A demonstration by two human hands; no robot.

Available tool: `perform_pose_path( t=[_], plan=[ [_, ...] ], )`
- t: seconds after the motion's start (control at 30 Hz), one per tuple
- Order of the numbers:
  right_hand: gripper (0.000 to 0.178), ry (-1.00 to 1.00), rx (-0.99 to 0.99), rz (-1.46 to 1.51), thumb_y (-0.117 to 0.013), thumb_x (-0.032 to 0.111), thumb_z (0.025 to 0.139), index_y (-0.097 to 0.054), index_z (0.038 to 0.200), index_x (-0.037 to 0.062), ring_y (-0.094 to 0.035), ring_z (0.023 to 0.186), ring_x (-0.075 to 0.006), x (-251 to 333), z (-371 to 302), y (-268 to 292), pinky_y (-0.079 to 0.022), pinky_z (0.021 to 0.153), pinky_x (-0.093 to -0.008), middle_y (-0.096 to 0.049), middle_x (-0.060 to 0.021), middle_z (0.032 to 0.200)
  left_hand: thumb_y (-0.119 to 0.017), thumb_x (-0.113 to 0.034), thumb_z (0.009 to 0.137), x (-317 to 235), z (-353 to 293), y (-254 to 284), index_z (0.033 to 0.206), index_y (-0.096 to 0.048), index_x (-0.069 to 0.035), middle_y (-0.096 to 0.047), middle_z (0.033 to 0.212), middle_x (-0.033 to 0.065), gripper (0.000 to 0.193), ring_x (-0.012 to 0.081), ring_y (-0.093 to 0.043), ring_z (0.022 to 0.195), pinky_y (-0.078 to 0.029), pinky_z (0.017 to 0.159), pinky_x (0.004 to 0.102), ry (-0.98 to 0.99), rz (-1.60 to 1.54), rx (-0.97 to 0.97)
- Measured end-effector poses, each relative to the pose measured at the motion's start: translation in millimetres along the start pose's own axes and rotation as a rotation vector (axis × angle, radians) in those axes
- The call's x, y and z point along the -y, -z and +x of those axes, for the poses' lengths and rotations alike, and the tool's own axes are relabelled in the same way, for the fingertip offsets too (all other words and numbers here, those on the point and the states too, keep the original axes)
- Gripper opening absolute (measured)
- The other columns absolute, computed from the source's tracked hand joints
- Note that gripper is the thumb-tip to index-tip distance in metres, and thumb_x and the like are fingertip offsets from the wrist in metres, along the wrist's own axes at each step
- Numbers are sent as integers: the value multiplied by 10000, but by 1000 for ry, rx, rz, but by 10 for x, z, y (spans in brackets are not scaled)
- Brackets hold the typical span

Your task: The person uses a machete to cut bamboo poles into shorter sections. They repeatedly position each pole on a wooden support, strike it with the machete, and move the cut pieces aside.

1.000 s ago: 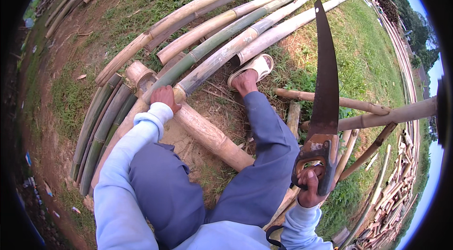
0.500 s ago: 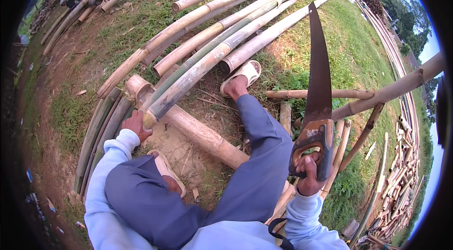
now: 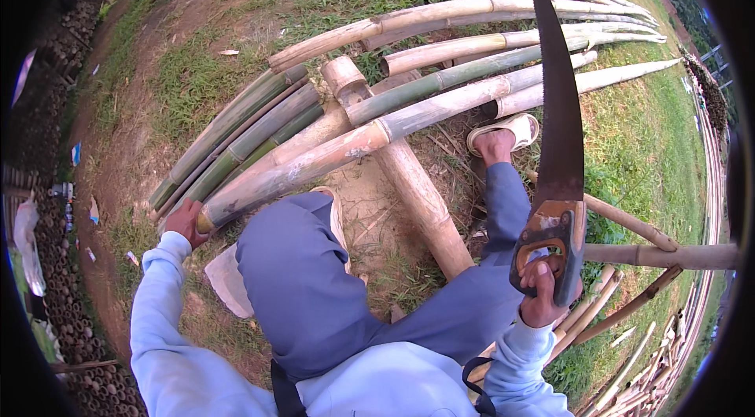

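Observation:
My right hand (image 3: 543,291) is closed around the wooden handle of a handsaw (image 3: 557,110). The saw's dark blade points up and away, raised clear of the bamboo. At the left, my left hand (image 3: 187,224) grips the near end of a long bamboo pole (image 3: 303,164); some fingers are hidden behind it. That pole lies across a thick bamboo log (image 3: 417,193) on the ground, its near end jutting well past the log beside my knee. A greener bamboo pole (image 3: 440,86) runs alongside it, its end resting near the log's notched far end.
Several cut bamboo lengths (image 3: 236,145) lie beyond my left hand. More long poles (image 3: 472,12) stretch away to the far right. Right of my leg stands a bamboo frame (image 3: 661,256), with piled bamboo (image 3: 653,385) behind. My sandalled foot (image 3: 495,145) is near the poles.
My left hand has drawn the bamboo pole nearer and leftward, so more of it extends past the log. The view has turned left. The saw stays raised in my right hand.

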State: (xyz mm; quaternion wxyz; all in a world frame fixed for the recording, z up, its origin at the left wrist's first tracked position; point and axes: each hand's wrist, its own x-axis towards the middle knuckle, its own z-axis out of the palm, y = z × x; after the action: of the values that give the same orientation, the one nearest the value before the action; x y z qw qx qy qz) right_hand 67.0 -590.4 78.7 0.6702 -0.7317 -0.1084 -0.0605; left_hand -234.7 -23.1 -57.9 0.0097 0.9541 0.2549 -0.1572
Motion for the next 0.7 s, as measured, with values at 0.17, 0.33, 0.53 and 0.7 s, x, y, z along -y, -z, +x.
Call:
perform_pose_path(
  t=[0.17,0.33,0.53,0.7],
  plan=[
    [149,16,61,2,-648,79,928,-563,866,-26,-502,531,-137,-100,69,-207,-427,521,-278,-509,-58,619,-890,-341,672,479,-171,-414,1267,-562,-145,-614,1245,142,707,381,-637,1142,-511,1004,485,120,-76,69],
    [165,39,103,-45,-628,84,920,-598,920,-78,-547,538,-133,-204,117,-274,-448,530,-262,-599,-99,628,-732,-272,844,140,392,207,1355,-591,-191,-660,1318,114,536,337,-633,1226,-366,1170,526,145,315,516],
    [184,-34,84,-56,-634,106,925,-545,917,-55,-506,524,-141,-142,152,-561,-428,533,-270,-538,-101,630,-595,-124,904,-111,1697,220,1374,-589,-105,-642,1306,241,470,417,-618,1205,-492,1048,497,166,-165,-8],
    [185,-1,118,-136,-630,112,936,-521,819,18,-471,510,-137,-108,209,-507,-416,553,-280,-487,-60,598,-570,-188,973,-285,2402,-335,1373,-564,-62,-597,1380,233,419,412,-571,1273,-456,1089,489,322,-284,21]
  ],
)
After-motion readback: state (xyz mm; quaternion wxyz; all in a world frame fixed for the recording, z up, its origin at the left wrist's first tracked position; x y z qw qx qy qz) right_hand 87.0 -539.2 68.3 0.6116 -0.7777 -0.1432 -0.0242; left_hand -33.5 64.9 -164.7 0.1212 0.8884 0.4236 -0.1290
